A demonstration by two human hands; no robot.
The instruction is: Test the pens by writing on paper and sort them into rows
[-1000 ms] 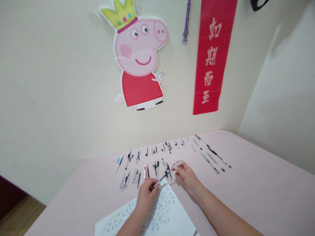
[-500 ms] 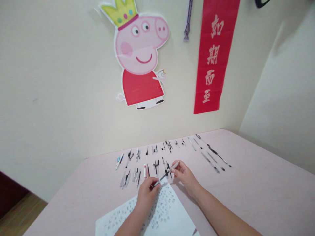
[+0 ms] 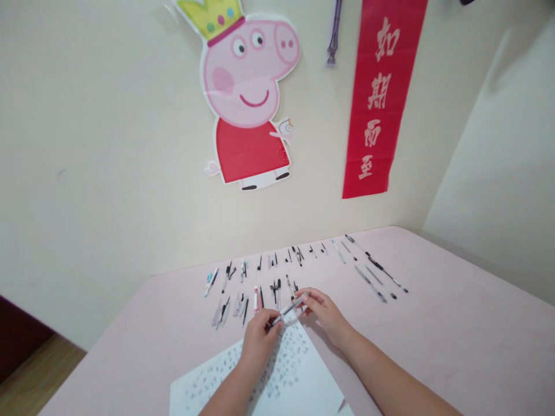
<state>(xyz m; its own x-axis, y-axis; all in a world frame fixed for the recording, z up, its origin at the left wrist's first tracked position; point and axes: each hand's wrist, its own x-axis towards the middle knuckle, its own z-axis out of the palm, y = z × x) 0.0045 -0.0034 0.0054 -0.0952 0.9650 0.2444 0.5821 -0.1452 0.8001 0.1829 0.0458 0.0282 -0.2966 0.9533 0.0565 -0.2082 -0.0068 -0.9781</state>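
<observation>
The left hand (image 3: 262,334) pinches one end of a pen (image 3: 290,310) by the paper's (image 3: 312,375) far corner; the right hand (image 3: 323,312) pinches the other, maybe keeping it steady. Pen parts (image 3: 245,312) lie in little bunches, perhaps against mix-ups.

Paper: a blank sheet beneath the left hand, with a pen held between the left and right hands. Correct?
Not blank: the head view shows dark writing over much of the paper. The rest stands: it lies beneath the left hand, with a pen held between that and the right hand.
</observation>
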